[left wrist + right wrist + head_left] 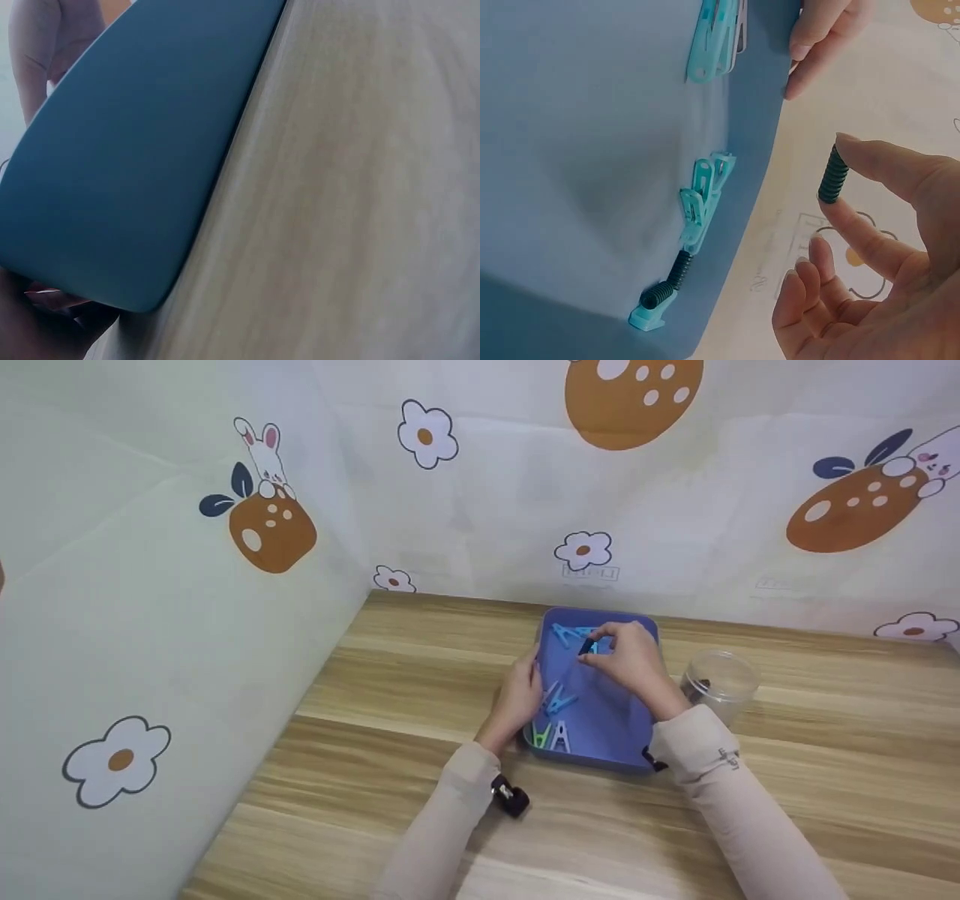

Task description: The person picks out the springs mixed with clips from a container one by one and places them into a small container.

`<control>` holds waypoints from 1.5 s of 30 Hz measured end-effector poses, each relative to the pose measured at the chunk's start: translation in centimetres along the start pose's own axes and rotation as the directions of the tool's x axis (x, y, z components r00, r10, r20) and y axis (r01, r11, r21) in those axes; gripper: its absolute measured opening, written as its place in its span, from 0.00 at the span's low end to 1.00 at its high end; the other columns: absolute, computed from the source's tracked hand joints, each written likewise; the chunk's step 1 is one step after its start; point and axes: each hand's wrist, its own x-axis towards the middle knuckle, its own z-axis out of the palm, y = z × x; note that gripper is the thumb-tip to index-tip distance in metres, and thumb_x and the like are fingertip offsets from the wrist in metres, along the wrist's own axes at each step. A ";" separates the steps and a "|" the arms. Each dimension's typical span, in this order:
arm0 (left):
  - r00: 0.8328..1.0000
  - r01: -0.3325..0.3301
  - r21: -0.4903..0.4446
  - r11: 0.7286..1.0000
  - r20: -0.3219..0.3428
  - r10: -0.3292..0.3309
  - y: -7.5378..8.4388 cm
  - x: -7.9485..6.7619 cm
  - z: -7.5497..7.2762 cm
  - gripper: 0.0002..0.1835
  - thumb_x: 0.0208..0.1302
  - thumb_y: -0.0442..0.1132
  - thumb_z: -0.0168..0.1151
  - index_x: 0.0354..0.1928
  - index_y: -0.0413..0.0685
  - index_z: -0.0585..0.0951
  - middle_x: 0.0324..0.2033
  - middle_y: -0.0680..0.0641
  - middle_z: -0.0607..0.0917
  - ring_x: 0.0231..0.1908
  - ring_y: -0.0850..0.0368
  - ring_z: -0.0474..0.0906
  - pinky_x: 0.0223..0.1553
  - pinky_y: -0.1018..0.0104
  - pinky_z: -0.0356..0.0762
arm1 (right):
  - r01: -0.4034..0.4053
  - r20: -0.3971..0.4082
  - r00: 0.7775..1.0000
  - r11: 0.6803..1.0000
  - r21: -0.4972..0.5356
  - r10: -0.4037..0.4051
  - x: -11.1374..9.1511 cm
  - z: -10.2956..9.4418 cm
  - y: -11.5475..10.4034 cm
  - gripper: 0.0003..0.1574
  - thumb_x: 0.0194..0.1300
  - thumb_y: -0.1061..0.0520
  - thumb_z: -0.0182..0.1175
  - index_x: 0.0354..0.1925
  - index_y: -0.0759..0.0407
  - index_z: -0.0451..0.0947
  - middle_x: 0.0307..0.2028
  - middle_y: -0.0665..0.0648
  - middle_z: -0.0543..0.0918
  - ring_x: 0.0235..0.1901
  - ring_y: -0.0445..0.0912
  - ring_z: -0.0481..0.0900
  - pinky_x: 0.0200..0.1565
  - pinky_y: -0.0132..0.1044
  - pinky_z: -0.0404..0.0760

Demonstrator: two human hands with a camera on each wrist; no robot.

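Observation:
Between thumb and index finger, my right hand [630,660] pinches a short dark ribbed coil [833,175], like a small spring. It is above the far part of a blue rectangular tray [604,727]. The other fingers of that hand are bent and free. On the tray's left side, my left hand [519,690] grips the wall; the tray's outside fills much of the left wrist view. Inside lie several blue clothespins [560,701], a green clothespin [541,735] and a pale one [561,738]. Two more dark coils [667,285] rest by the far clothespins.
A clear round jar [739,690] with dark pieces in it stands right of the tray, beside the right forearm. The wooden table [405,675] meets a patterned cloth wall [480,510] behind the tray and another at the left.

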 end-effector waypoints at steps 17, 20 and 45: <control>0.999 0.041 0.043 0.998 -0.005 -0.041 0.2 0.0 -0.1 0.25 0.82 0.32 0.45 0.76 0.36 0.70 0.68 0.32 0.78 0.68 0.39 0.76 0.69 0.48 0.77 | -0.044 -0.006 0.999 0.999 0.032 0.044 -1.5 -0.9 0.4 0.27 0.66 0.53 0.73 0.56 0.70 0.84 0.53 0.72 0.81 0.49 0.61 0.79 0.46 0.51 0.82; 0.999 0.045 0.051 0.998 -0.005 -0.045 0.2 0.0 -0.1 0.24 0.82 0.33 0.45 0.76 0.37 0.71 0.69 0.33 0.78 0.69 0.40 0.76 0.69 0.48 0.77 | -0.045 -0.009 0.999 0.998 0.032 0.045 -1.7 -1.0 0.3 0.27 0.66 0.53 0.73 0.57 0.69 0.84 0.53 0.73 0.81 0.51 0.63 0.79 0.48 0.53 0.82; 1.000 0.003 0.062 0.998 -0.026 -0.002 0.1 -0.1 -0.1 0.24 0.81 0.31 0.46 0.74 0.34 0.72 0.66 0.30 0.79 0.66 0.37 0.78 0.65 0.44 0.79 | -0.065 -0.010 0.998 0.997 0.049 0.065 -3.6 -2.3 1.1 0.27 0.67 0.52 0.72 0.58 0.67 0.83 0.56 0.74 0.83 0.55 0.66 0.82 0.52 0.59 0.85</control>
